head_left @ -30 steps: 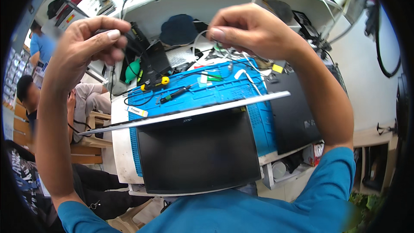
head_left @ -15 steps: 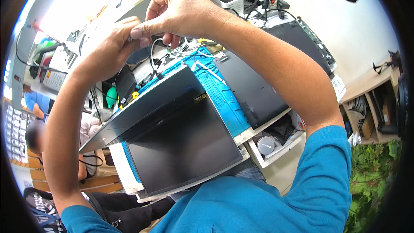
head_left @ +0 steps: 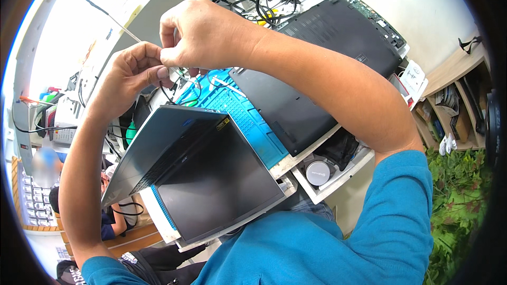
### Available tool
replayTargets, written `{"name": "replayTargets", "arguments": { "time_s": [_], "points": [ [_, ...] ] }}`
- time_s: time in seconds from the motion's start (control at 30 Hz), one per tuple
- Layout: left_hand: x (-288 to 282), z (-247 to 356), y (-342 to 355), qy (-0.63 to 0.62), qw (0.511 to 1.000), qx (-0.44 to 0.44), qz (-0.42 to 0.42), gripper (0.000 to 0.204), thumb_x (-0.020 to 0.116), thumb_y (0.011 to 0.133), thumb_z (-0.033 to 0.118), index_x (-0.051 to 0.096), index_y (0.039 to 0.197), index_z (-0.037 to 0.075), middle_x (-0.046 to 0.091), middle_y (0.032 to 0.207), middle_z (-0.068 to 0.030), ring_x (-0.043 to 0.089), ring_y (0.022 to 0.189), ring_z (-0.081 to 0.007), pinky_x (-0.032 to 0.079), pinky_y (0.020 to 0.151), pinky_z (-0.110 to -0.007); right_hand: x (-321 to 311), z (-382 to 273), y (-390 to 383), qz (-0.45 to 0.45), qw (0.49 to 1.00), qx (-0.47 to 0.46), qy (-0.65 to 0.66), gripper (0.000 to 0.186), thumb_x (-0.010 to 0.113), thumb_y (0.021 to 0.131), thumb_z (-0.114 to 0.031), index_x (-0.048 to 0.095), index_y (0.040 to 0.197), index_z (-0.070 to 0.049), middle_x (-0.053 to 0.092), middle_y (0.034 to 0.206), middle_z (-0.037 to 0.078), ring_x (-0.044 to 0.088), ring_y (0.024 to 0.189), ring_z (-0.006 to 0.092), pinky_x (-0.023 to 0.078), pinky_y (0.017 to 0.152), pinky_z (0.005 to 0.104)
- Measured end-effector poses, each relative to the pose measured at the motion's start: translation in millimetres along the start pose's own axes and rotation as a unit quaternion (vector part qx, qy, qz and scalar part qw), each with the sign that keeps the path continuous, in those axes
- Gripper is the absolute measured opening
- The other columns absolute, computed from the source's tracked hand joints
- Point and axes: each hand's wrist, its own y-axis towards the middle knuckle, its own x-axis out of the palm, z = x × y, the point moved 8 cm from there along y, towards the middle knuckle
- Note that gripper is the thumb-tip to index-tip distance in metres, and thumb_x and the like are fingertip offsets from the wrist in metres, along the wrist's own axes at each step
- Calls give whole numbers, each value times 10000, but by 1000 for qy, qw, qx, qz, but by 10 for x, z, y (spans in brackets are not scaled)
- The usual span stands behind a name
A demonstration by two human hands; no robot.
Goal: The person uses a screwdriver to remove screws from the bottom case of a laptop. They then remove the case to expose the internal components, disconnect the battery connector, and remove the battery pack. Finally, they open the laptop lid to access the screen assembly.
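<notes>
My left hand (head_left: 124, 76) and my right hand (head_left: 206, 34) are raised over the far side of the bench, their fingertips meeting. Both are closed in a pinch; whatever lies between the fingers is too small or hidden to name. Thin dark and green wires hang close below them. Under my hands an opened laptop rests with its black screen (head_left: 222, 179) facing up nearest me, while its grey body (head_left: 158, 153) stands tilted on the far side. A blue repair mat (head_left: 245, 121) lies beneath and beyond it.
Right of the mat lie a dark laptop bottom panel (head_left: 285, 105) and another dark laptop shell (head_left: 338, 37). An open drawer (head_left: 338, 182) holds a round silver-topped tin (head_left: 318, 172). Cables clutter the back. At left sits another person; green leaves (head_left: 457, 206) fill the lower right.
The view has shifted, so the bench and laptop appear turned slightly. My hands stay together at the fingertips, and my right hand sits a little lower in the picture.
</notes>
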Motion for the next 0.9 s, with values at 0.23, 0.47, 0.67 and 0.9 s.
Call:
{"name": "replayTargets", "arguments": {
  "time_s": [0.23, 0.47, 0.67, 0.9],
  "points": [
    [192, 66, 169, 129, 991, 17, -12, 77, 814, 1015, 49, 811, 1051, -18, 754, 897, -33, 702, 823, -96, 588, 759, -272, 72, 277, -208, -69, 995, 73, 16, 298, 757, 878, -133, 828, 1072, 81, 820, 898, 196, 796, 666, 232, 672, 659, 350],
    [300, 202, 125, 294, 955, 20, -16, 183, 849, 938, -8, 815, 1118, 4, 783, 962, -66, 758, 892, -149, 619, 849, -308, 377, 481, -502, -128, 979, 155, -22, 270, 644, 880, -103, 810, 972, 88, 767, 723, 177, 777, 601, 216, 646, 593, 360],
    [-224, 670, -303, 344, 933, 61, 82, 310, 818, 981, 94, 788, 1286, 45, 796, 1150, -75, 754, 1090, -186, 574, 999, -349, 701, 991, -794, -102, 949, 292, 57, 169, 590, 886, -19, 744, 853, 40, 790, 748, 176, 786, 582, 223, 643, 580, 356],
    [-460, 1407, -1627, 478, 839, 142, 217, 363, 821, 936, -13, 783, 1294, 32, 792, 1210, -118, 731, 1073, -217, 572, 939, -362, 821, 1086, -887, -63, 944, 324, 24, 167, 614, 881, -12, 766, 815, 16, 784, 705, 145, 744, 530, 203, 620, 542, 364]
  ]
}}
